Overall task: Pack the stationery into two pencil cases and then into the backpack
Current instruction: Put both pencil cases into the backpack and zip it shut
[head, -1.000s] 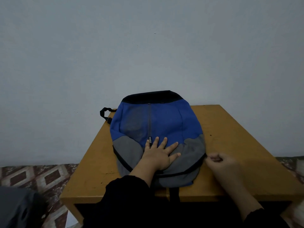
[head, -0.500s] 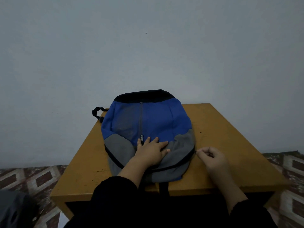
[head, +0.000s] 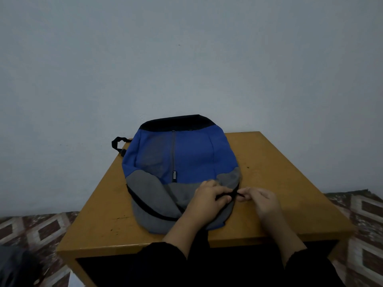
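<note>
A blue, grey and black backpack [head: 182, 162] lies flat on a wooden table [head: 279, 183], its grey end nearest me. A black zipper line curves across the grey part. My left hand [head: 209, 198] grips the grey fabric at the backpack's right side, fingers curled around the zipper line. My right hand [head: 259, 198] is right beside it, fingertips pinched on a small dark zipper pull at the backpack's right edge. No pencil cases or stationery are visible.
A black strap loop [head: 118, 145] sticks out at the backpack's far left. The table stands against a plain grey wall [head: 186, 59]. Patterned floor tiles [head: 31, 230] show on both sides. A dark object [head: 14, 266] sits at the lower left.
My left hand left the middle of the backpack, where it lay flat, and now grips the fabric at the right side. My right hand stays pinched at the zipper.
</note>
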Demonstrator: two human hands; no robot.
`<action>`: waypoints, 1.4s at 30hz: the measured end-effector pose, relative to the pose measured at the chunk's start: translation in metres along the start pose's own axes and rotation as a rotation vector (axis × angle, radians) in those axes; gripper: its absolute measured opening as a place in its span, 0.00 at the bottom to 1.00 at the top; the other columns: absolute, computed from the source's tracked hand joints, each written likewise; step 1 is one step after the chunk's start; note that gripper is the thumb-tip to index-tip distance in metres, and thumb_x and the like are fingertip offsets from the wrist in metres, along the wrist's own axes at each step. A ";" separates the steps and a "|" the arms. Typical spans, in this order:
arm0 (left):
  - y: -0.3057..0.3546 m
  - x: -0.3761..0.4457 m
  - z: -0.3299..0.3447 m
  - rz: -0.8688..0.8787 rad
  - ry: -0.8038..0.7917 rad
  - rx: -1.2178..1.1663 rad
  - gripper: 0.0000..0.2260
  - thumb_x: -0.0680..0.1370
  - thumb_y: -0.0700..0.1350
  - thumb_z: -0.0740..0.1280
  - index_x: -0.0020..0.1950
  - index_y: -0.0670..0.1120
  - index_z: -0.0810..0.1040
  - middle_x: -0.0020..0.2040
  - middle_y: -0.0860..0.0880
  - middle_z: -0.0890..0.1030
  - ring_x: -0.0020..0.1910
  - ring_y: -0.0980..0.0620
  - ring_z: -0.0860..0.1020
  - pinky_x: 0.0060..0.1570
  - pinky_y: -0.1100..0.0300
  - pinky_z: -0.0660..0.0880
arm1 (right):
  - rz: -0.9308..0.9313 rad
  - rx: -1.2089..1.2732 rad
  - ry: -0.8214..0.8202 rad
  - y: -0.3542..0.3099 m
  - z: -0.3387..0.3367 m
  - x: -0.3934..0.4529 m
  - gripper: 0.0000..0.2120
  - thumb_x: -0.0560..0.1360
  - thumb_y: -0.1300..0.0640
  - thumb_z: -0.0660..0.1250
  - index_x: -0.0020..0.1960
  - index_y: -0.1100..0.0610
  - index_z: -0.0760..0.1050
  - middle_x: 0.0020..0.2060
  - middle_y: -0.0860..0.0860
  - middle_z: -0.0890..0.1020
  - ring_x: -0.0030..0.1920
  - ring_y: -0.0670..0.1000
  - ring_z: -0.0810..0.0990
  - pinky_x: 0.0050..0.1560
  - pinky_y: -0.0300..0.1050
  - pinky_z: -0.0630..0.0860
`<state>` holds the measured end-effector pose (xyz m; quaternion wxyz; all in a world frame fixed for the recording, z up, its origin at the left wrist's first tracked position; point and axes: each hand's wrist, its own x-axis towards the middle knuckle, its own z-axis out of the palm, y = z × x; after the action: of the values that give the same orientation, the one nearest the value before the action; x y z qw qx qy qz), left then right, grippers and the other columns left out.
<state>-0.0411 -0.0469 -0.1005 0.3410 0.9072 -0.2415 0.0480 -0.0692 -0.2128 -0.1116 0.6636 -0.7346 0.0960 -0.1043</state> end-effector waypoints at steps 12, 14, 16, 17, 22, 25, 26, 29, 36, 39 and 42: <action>0.002 0.002 -0.002 -0.056 -0.010 -0.018 0.12 0.71 0.61 0.71 0.41 0.53 0.77 0.47 0.55 0.73 0.52 0.56 0.69 0.57 0.55 0.69 | 0.064 -0.131 -0.046 -0.003 0.005 0.004 0.06 0.71 0.61 0.75 0.44 0.55 0.78 0.35 0.51 0.82 0.40 0.50 0.80 0.42 0.42 0.73; 0.007 0.004 -0.001 -0.079 -0.018 0.060 0.15 0.70 0.63 0.69 0.41 0.52 0.77 0.49 0.54 0.73 0.53 0.55 0.69 0.55 0.55 0.68 | 0.062 -0.144 -0.046 -0.002 0.005 0.006 0.06 0.71 0.61 0.75 0.44 0.54 0.78 0.35 0.50 0.83 0.42 0.51 0.81 0.48 0.46 0.76; 0.012 0.007 0.001 -0.107 -0.008 0.140 0.16 0.72 0.63 0.67 0.41 0.51 0.76 0.50 0.53 0.74 0.54 0.53 0.69 0.53 0.55 0.68 | 0.058 -0.150 -0.053 0.001 0.003 0.008 0.06 0.72 0.62 0.73 0.44 0.53 0.78 0.36 0.49 0.84 0.44 0.50 0.82 0.54 0.50 0.77; 0.013 0.008 0.002 -0.117 0.004 0.172 0.15 0.74 0.62 0.66 0.41 0.51 0.76 0.50 0.52 0.74 0.54 0.52 0.69 0.53 0.55 0.67 | 0.058 -0.142 -0.060 0.001 0.003 0.009 0.06 0.74 0.62 0.71 0.45 0.53 0.78 0.37 0.48 0.85 0.45 0.49 0.83 0.56 0.51 0.78; 0.011 0.009 0.006 -0.147 0.016 0.150 0.08 0.77 0.54 0.62 0.42 0.52 0.75 0.52 0.52 0.75 0.55 0.51 0.69 0.56 0.54 0.66 | 0.060 -0.245 0.008 0.003 0.004 0.015 0.05 0.79 0.53 0.63 0.45 0.48 0.75 0.39 0.44 0.84 0.48 0.48 0.81 0.55 0.49 0.75; 0.009 0.008 0.005 -0.149 0.020 0.097 0.08 0.77 0.53 0.62 0.40 0.53 0.75 0.50 0.54 0.75 0.54 0.52 0.69 0.54 0.55 0.66 | 0.078 -0.460 0.043 -0.006 0.009 0.014 0.16 0.79 0.41 0.59 0.42 0.50 0.77 0.37 0.43 0.82 0.42 0.47 0.78 0.44 0.46 0.72; 0.008 0.008 0.005 -0.149 0.020 0.084 0.08 0.77 0.53 0.63 0.40 0.53 0.74 0.49 0.54 0.74 0.53 0.52 0.70 0.54 0.55 0.66 | 0.073 -0.494 0.043 -0.008 0.012 0.014 0.19 0.78 0.39 0.58 0.41 0.51 0.77 0.35 0.44 0.81 0.40 0.47 0.78 0.40 0.45 0.71; 0.007 0.006 0.005 -0.137 0.027 0.068 0.09 0.77 0.54 0.63 0.39 0.53 0.75 0.49 0.53 0.75 0.52 0.52 0.70 0.54 0.55 0.67 | 0.057 -0.559 0.024 -0.011 0.014 0.013 0.21 0.77 0.36 0.59 0.37 0.50 0.76 0.32 0.48 0.79 0.36 0.51 0.78 0.34 0.44 0.69; 0.009 0.000 0.006 -0.087 0.077 0.066 0.07 0.77 0.51 0.65 0.39 0.53 0.75 0.48 0.54 0.73 0.51 0.53 0.68 0.54 0.56 0.66 | 0.049 -0.543 0.069 -0.008 0.013 0.013 0.16 0.76 0.42 0.64 0.36 0.52 0.77 0.33 0.49 0.81 0.37 0.52 0.79 0.40 0.47 0.74; 0.011 -0.002 0.004 -0.104 0.089 0.044 0.07 0.76 0.50 0.66 0.39 0.51 0.76 0.48 0.53 0.74 0.52 0.53 0.68 0.56 0.56 0.67 | 0.038 -0.524 0.077 -0.007 0.012 0.011 0.16 0.76 0.44 0.63 0.37 0.53 0.77 0.31 0.49 0.79 0.34 0.52 0.77 0.36 0.45 0.70; 0.011 -0.003 0.001 -0.137 0.079 0.034 0.08 0.75 0.48 0.66 0.38 0.48 0.77 0.47 0.52 0.74 0.51 0.52 0.68 0.57 0.54 0.68 | 0.039 -0.526 0.089 -0.006 0.012 0.011 0.17 0.77 0.44 0.62 0.37 0.53 0.76 0.31 0.50 0.78 0.34 0.52 0.76 0.35 0.45 0.69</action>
<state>-0.0490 -0.0538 -0.0954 0.3373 0.9247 -0.1646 0.0643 -0.0553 -0.2041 -0.1066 0.4469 -0.8745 0.1630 -0.0949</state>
